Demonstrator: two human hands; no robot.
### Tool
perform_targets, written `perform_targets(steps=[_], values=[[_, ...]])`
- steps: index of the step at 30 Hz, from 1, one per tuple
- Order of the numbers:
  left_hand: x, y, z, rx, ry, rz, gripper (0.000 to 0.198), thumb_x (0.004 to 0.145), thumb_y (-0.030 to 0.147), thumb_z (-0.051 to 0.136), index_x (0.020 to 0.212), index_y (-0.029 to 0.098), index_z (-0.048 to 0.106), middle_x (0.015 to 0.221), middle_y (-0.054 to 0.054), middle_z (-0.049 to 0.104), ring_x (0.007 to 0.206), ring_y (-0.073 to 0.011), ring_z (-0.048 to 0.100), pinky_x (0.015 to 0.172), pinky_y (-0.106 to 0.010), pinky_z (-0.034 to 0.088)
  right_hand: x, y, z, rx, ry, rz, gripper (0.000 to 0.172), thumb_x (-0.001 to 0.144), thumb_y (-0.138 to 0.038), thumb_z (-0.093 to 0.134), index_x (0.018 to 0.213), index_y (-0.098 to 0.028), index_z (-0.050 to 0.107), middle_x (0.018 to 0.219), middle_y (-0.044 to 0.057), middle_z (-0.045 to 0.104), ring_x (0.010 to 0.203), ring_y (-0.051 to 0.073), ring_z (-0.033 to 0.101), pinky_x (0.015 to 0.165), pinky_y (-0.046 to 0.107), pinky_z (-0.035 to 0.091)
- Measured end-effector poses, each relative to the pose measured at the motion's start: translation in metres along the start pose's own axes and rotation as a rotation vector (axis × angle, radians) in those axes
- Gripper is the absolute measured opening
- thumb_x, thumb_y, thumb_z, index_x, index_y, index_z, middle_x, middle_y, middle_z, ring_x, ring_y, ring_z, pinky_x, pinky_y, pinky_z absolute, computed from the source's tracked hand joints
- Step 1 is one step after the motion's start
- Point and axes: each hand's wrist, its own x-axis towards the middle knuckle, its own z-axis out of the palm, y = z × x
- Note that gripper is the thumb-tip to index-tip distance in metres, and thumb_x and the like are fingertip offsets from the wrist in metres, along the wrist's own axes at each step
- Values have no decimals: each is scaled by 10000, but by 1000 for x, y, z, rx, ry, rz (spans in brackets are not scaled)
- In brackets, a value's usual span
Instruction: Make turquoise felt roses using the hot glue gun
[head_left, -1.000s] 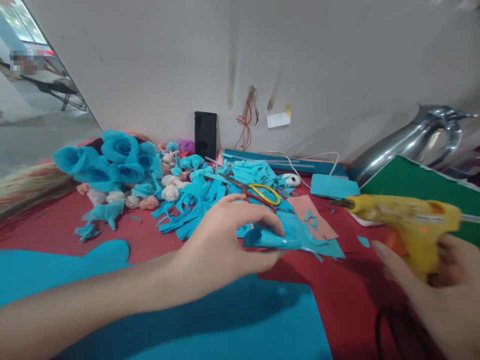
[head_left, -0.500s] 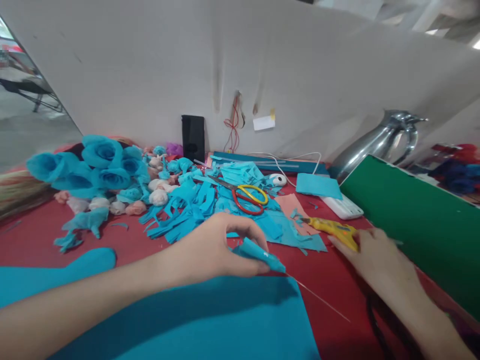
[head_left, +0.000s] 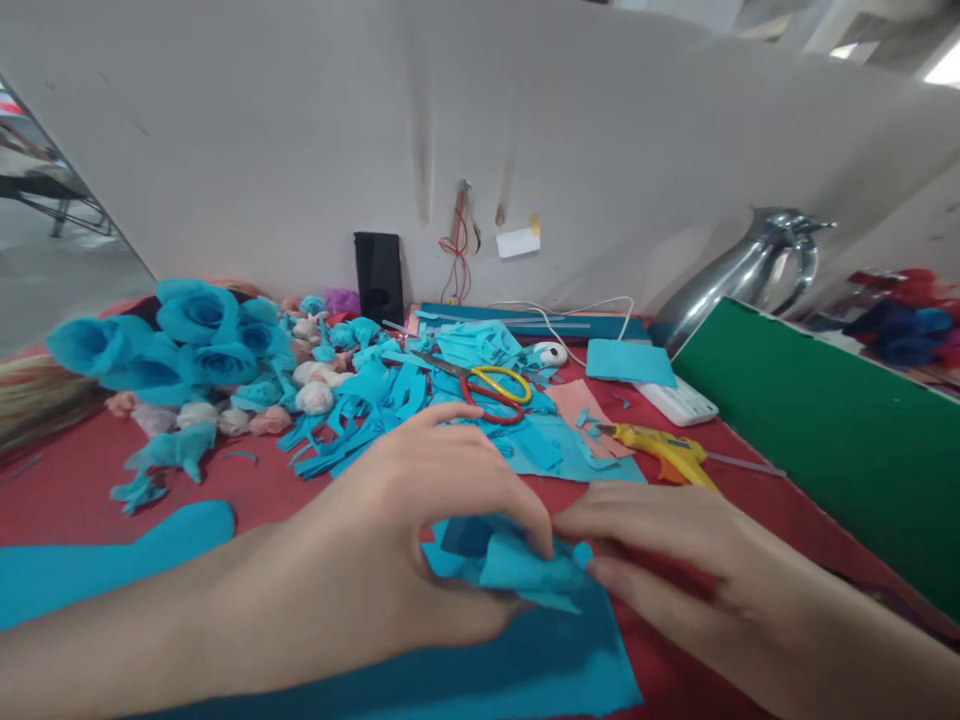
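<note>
Lower centre: left hand point(head_left: 397, 545) and right hand point(head_left: 660, 550) both pinching one rolled blue felt piece point(head_left: 510, 560); yellow glue gun point(head_left: 664, 452) lying right of centre.

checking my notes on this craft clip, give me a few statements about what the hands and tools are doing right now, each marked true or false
1. Both hands, left hand and right hand, pinch the folded blue piece. True.
2. The right hand grips the yellow glue gun. False: it lies on the red tabletop, apart from the hand.
3. The scissors rest on the blue strips. True.
4. The scissors have all-black handles. False: one is yellow, one red.
5. The blue roses sit on the green board. False: they sit far left.
</note>
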Motion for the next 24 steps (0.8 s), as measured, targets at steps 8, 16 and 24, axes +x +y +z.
perform_targets(steps=[8, 16, 24], values=[[-4, 4, -8, 47, -12, -15, 231, 659, 126, 601, 822, 284, 557, 780, 125, 628, 741, -82, 567, 1000, -277, 236, 15, -4, -12, 229, -195, 137, 223, 832, -211, 453, 664, -238, 598, 707, -42, 630, 649, 109, 581, 511, 139, 460], [-4, 5, -10, 26, 55, 42, 200, 644, 102, 594, 779, 248, 572, 728, 106, 634, 675, -72, 574, 946, -252, 329, 22, 1, -19, 749, 250, 234, 305, 866, -342, 460, 585, -228, 498, 542, -35, 387, 510, 104, 373, 467, 195, 338], [-2, 0, -12, -41, 44, 126, 220, 645, 156, 622, 830, 253, 553, 807, 105, 659, 729, -80, 582, 977, -273, 316, 34, -1, -13, 558, 213, 200, 350, 857, -403, 473, 565, -230, 560, 559, -32, 489, 538, 92, 445, 503, 181, 365]])
